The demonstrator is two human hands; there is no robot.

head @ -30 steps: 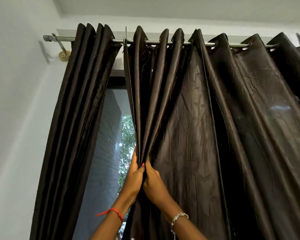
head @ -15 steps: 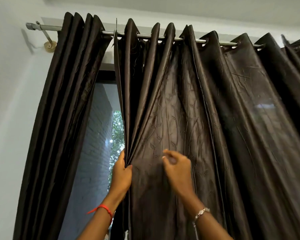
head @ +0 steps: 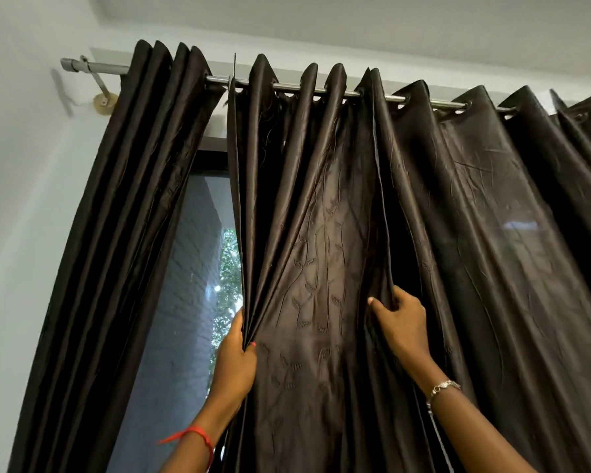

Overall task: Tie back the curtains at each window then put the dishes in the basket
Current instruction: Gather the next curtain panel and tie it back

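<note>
Dark brown curtains with a leaf pattern hang on a metal rod (head: 321,88). The left curtain panel (head: 123,233) is bunched at the rod's left end. The middle curtain panel (head: 307,233) hangs in front of me. My left hand (head: 234,356) pinches the gathered folds at that panel's left edge. My right hand (head: 401,322) grips the panel's right edge, where it meets the right curtain panel (head: 492,250). No dishes or basket are in view.
A window (head: 185,302) shows between the left and middle panels, with a brick wall and green leaves outside. A white wall (head: 24,199) is on the left. The rod's bracket (head: 102,97) is fixed near the corner.
My right hand left the gathered folds, moved right across the panel and closed on its right edge. My left hand stays shut on the folds.
</note>
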